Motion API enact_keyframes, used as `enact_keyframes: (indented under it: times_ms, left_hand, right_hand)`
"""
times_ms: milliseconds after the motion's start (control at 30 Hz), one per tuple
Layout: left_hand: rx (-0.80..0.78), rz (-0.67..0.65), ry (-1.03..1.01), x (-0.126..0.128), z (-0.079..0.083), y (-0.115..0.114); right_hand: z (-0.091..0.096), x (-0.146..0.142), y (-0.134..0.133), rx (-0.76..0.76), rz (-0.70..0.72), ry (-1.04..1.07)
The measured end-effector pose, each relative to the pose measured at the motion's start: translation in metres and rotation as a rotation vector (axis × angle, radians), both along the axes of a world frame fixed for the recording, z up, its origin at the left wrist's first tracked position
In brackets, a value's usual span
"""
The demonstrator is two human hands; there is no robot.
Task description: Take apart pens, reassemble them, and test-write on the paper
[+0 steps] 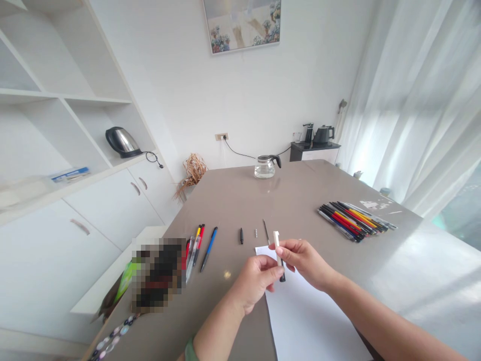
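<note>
Pen barrel (278, 250), white with a dark tip, is standing nearly upright above the paper sheet (308, 316); the right hand (306, 261) is pinching its middle, while the left hand (255, 281) is closing fingertips near its lower end. Loose pen parts (255, 233) are lying just beyond on the table (300, 195).

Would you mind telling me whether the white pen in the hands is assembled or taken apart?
Apart: the white pen is only a barrel; small parts lie separately.

Paper sheet (311, 321) on table (285, 200); pen bundle (355, 216) to its right.
</note>
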State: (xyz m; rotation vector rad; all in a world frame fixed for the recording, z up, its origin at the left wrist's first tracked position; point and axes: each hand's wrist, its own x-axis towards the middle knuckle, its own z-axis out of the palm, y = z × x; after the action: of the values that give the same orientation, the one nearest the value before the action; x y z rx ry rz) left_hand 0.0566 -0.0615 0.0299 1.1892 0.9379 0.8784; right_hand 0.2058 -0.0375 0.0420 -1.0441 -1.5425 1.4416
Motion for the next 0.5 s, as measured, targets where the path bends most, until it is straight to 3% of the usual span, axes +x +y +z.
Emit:
enact_keyframes:
  times_ms: [133, 233, 500]
  left_hand:
    - [0.058, 0.138, -0.1, -0.002, -0.003, 0.006]
    - [0.051, 0.233, -0.143, -0.005, -0.004, 0.01]
    - [0.038, 0.11, -0.289, 0.0, 0.008, 0.004]
  right_hand:
    - [-0.008, -0.005, -0.004, 0.039, -0.013, -0.017]
    - [-0.012, -0.009, -0.008, 0.057, 0.071, -0.111]
    - [-0.013, -0.013, -0.012, 0.094, 0.13, -0.132]
